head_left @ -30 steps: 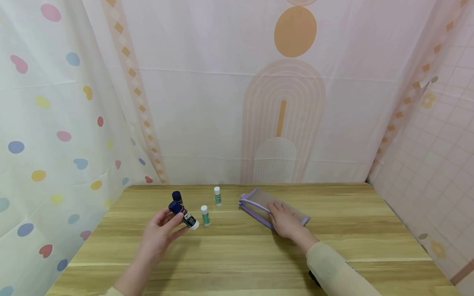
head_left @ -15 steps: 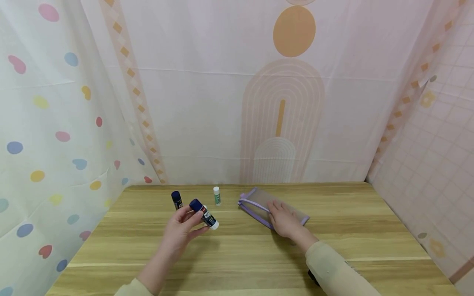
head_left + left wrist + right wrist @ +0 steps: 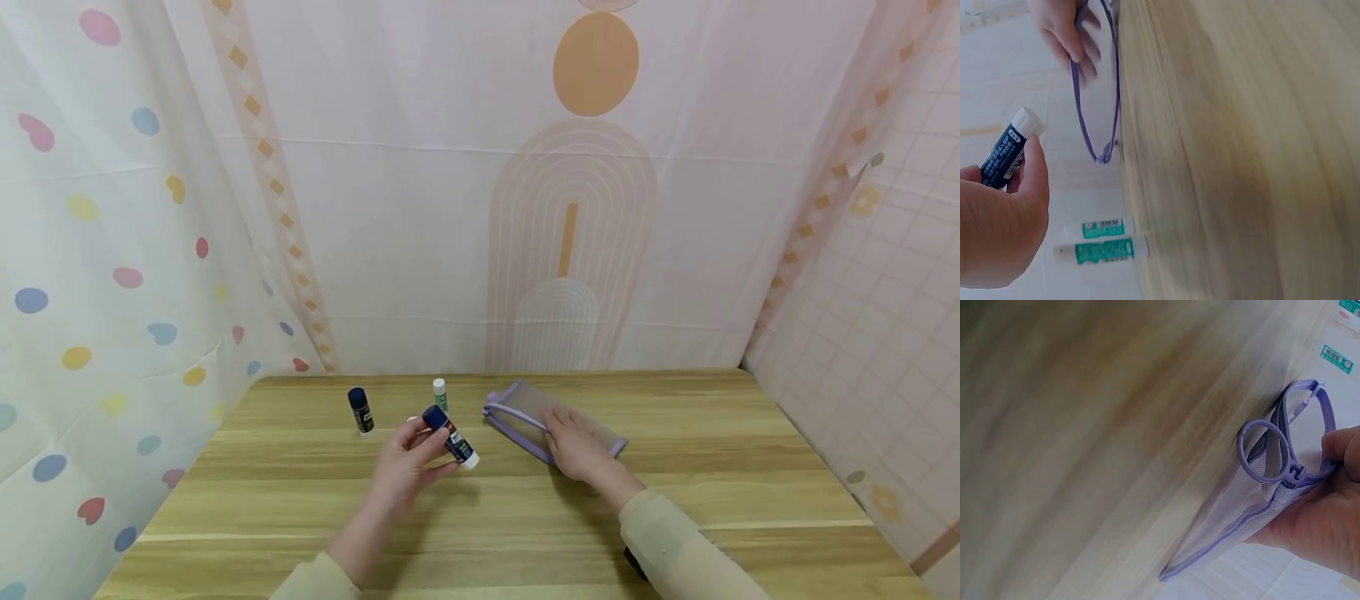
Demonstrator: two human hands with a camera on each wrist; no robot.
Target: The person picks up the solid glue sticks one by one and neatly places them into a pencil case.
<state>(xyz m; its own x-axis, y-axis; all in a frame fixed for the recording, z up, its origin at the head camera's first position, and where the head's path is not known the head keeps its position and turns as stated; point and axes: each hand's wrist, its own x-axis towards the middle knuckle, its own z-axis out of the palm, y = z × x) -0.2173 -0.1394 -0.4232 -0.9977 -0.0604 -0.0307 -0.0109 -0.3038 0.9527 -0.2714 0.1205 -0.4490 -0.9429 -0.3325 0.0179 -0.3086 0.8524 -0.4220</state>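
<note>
My left hand (image 3: 401,471) pinches a dark blue glue stick (image 3: 454,443) between thumb and fingers, tilted above the table, white end toward the pouch. To its right lies a mesh zip pouch (image 3: 531,402) with purple edging. My right hand (image 3: 576,448) grips the pouch's edge, thumb at the rim, and its mouth gapes in the right wrist view, where a purple ring pull (image 3: 1263,452) hangs from the zip. Two green-and-white glue sticks (image 3: 1105,251) stand upright in the left wrist view; in the head view my left hand mostly hides the nearer one.
Another dark blue glue stick (image 3: 361,413) stands upright at the left of the wooden table (image 3: 480,542). Patterned curtains (image 3: 405,250) hang behind the table and along both sides. A small black object (image 3: 635,563) shows beneath the right sleeve.
My left hand has carried the dark blue glue stick rightward, closer to the pouch, passing in front of the green-and-white sticks. My right hand and the pouch have stayed in place.
</note>
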